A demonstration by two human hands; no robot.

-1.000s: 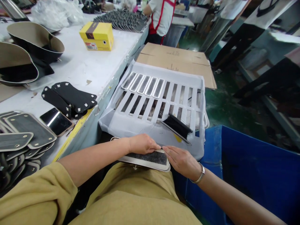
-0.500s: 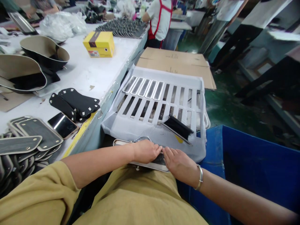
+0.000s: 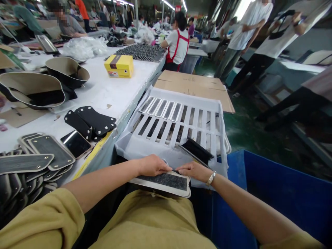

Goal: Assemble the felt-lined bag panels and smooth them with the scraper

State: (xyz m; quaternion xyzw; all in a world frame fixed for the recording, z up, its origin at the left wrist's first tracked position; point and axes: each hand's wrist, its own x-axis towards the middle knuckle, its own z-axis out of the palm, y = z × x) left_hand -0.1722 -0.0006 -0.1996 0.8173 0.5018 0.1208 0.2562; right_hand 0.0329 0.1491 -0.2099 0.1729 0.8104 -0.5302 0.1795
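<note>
A flat rounded panel [image 3: 163,181], dark felt with a pale border, lies across my lap. My left hand [image 3: 151,165] rests on its far left edge with fingers curled and pinched at the rim. My right hand [image 3: 193,170] meets it from the right, fingers bent onto the panel's far edge. Just beyond the hands stands a white slotted rack [image 3: 181,121] with several similar panels filed in its far-left slots. A black brush-like tool [image 3: 195,150] lies on the rack's near right.
On the white worktable [image 3: 109,93] to my left lie stacked panels [image 3: 33,162], a phone [image 3: 76,143], black studded pieces [image 3: 90,122], curved bag shells [image 3: 38,86] and a yellow box [image 3: 119,65]. A blue bin [image 3: 272,193] stands right. Cardboard [image 3: 192,83] lies beyond; other people work nearby.
The view has tilted up, showing more of the hall. My right hand has turned from lying flat on the panel to gripping its far edge, uncovering the felt face.
</note>
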